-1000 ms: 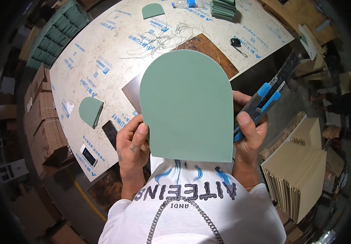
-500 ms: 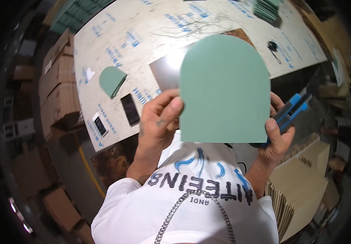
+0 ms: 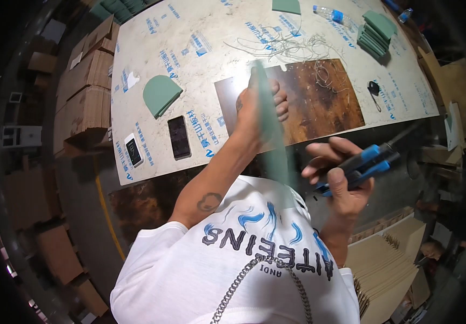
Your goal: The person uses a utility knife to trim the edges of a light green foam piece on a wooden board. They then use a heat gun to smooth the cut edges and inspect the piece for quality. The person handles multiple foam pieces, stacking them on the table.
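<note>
L hand (image 3: 257,110) grips green panel (image 3: 270,135) edge-on, R hand (image 3: 341,181) holds pliers (image 3: 360,164) beside.

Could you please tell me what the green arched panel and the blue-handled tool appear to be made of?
The green arched panel, in the left hand, looks like thin matte card or fibreboard: flat, edge-on, dull. The blue-handled tool, in the right hand, seems dark metal with blue plastic grips.

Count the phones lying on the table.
2, side by side near the table's front-left edge: a white-cased phone on the left, a black phone right of it. None seems hidden.
</note>
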Available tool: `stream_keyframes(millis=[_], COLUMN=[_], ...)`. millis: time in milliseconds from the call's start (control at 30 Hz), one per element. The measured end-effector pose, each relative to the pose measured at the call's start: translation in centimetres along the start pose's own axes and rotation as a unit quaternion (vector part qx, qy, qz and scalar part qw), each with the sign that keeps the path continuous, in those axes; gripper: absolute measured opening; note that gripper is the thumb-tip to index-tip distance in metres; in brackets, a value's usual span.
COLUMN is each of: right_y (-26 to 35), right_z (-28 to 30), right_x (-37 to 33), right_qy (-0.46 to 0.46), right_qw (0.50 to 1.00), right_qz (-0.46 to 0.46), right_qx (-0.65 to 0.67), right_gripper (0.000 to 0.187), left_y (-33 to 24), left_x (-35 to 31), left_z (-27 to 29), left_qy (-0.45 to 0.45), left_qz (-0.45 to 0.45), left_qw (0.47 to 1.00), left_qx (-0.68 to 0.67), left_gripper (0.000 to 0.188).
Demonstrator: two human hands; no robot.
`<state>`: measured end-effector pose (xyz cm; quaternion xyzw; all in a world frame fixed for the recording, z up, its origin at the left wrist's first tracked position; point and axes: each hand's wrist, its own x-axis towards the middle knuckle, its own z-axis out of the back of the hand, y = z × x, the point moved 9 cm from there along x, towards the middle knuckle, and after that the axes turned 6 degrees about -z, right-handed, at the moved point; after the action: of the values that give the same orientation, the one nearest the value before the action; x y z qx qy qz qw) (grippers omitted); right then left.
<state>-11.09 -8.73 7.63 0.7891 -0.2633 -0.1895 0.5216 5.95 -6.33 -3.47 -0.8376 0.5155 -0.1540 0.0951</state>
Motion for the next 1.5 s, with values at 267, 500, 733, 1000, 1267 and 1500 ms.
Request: stream_keyframes(millis=[267, 500, 733, 1000, 1267, 1500], right_y=[-2.9, -3.3, -4.2, -4.8, -5.8, -6.3], right_z=[4.4, 0.0, -1.1, -1.7, -0.8, -0.8], right_x=[-0.3, -1.0, -2.0, -2.2, -2.3, -1.6], right_qy=[-0.102, 0.042, 0.097, 0.091, -0.004, 0.034], right_qw=[0.994, 0.996, 0.992, 0.992, 0.989, 0.989], right_qz=[-0.018, -0.064, -0.085, -0.086, -0.144, -0.142], right_qx=[-0.022, -0.048, -0.004, -0.003, -0.041, -0.027], right_gripper=[0.015, 0.015, 0.022, 0.023, 0.021, 0.023], left_y=[-2.5, -2.5, -1.8, -2.6, -1.7, -1.7], left_x=[0.0, -0.4, -0.6, -1.5, -1.2, -1.2], left_z=[-9.4, -11.9, -11.2, -10.2, -8.8, -7.7], left_qy=[0.196, 0.205, 0.206, 0.247, 0.233, 0.118], left_qz=[-0.031, -0.036, -0.053, -0.077, -0.083, -0.075], left_qw=[0.938, 0.937, 0.933, 0.924, 0.942, 0.975], left_qx=[-0.283, -0.281, -0.29, -0.281, -0.227, -0.175], left_gripper=[0.034, 0.023, 0.025, 0.035, 0.046, 0.046])
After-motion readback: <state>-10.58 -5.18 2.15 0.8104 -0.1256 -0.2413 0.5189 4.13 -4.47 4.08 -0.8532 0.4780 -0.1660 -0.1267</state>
